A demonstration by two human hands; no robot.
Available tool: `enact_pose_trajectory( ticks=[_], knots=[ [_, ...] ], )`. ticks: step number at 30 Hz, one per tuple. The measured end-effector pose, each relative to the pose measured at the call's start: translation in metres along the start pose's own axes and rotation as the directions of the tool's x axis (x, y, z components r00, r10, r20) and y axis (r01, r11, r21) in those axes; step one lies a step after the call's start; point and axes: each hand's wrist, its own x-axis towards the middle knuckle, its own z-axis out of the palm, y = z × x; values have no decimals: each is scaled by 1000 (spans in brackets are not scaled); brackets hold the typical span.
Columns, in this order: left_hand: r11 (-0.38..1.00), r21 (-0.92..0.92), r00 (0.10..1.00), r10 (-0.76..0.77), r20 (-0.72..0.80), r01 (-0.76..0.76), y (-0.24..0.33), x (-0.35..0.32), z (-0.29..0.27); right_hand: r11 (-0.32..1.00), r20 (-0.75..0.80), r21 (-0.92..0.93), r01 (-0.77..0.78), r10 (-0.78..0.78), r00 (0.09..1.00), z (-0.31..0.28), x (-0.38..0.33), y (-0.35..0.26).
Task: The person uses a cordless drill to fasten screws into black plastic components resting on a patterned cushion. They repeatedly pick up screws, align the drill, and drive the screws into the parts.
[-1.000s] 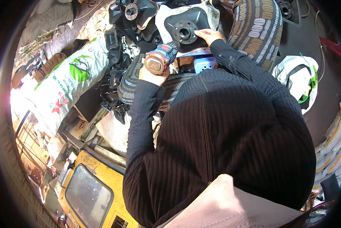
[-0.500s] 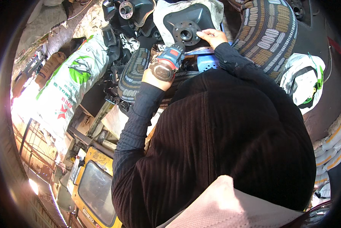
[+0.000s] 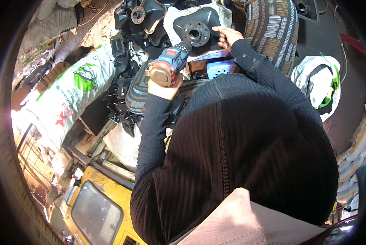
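Note:
My left hand (image 3: 164, 90) is wrapped round a blue and red cordless drill (image 3: 170, 61). The drill's dark chuck points up and right, close to the lower left edge of a round metal flange (image 3: 187, 32) with holes around its rim. The flange sits on a dark moulded part (image 3: 209, 20) lying on white plastic wrapping (image 3: 172, 24). Just right of the flange is my right hand (image 3: 231, 37), its thumb and index finger pinched together and apart from the flange. Whatever may be between those fingertips is too small to make out.
More dark moulded parts (image 3: 148, 14) with flanges lie at the upper left. Patterned fabric cushioning (image 3: 270, 32) curves at the upper right. A blue perforated basket (image 3: 219, 68) is below the part. A white-green sack (image 3: 79, 81) lies left, an open white bag (image 3: 317, 85) right.
My left hand and the drill have shifted slightly left and rotated. My right hand's fingertips have moved off the flange's rim to its right. The view has shifted a little.

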Motion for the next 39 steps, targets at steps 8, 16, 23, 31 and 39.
enact_pose_trajectory(
  ticks=[8,16,23,31,39],
  knots=[
    [908,193,924,382,-10,-373,49,-42,1,963,282,260,-77,1,960,23,-42,-25],
    [878,260,909,418,-9,-401,49,-46,5,981,354,187,-46,-24,935,31,-53,-23],
    [928,194,948,316,42,-318,55,-47,-4,980,376,179,-83,10,927,29,-53,-23],
    [911,258,947,316,58,-320,41,-38,-9,964,383,242,-106,6,924,24,-48,-22],
    [906,309,956,291,46,-290,22,10,-19,980,-4,125,-155,157,988,3,-15,3]
  ],
)
